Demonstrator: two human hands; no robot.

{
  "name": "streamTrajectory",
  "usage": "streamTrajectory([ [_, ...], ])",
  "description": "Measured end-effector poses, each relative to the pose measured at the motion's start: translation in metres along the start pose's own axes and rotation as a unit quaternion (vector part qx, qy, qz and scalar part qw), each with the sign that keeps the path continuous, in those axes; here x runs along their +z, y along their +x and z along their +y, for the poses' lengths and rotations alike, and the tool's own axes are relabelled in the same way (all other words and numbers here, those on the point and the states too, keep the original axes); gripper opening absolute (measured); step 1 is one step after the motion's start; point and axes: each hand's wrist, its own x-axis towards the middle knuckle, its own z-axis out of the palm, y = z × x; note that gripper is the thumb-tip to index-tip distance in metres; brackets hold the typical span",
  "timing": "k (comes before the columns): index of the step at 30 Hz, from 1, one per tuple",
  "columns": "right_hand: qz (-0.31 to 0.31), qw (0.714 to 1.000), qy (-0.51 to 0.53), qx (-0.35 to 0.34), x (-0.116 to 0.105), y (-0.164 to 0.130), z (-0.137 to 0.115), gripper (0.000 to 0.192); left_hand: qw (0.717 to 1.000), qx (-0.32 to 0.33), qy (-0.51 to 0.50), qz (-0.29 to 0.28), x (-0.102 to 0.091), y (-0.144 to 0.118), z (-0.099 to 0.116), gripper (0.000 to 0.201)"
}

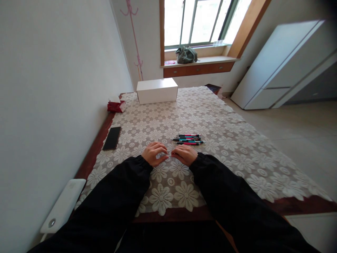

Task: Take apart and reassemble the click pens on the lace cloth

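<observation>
My left hand [154,153] and my right hand [185,154] rest close together on the lace tablecloth [223,140], fingers curled. A thin pale pen-like thing [168,155] spans the gap between their fingertips, and both hands pinch it. Just beyond my right hand lies a small pile of several pens [189,139] in red, teal and black, lying roughly left to right. Black sleeves cover both arms.
A black phone [112,138] lies at the table's left edge. A white box [157,90] and a red tissue pack [116,105] sit at the far end. A white power bank [63,205] rests by the wall at near left. Cabinet and floor lie right.
</observation>
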Motion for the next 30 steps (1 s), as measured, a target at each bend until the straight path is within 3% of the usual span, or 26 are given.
streamTrajectory([
  [22, 0.029, 0.997, 0.065, -0.009, 0.011, 0.001, -0.01, 0.037, 0.998, 0.055, -0.009, -0.011, 0.001, 0.001, 0.004, 0.014],
  [30, 0.015, 0.998, 0.066, 0.007, 0.008, -0.001, -0.009, 0.028, 0.999, 0.039, -0.008, -0.008, 0.002, 0.0, 0.002, 0.011],
])
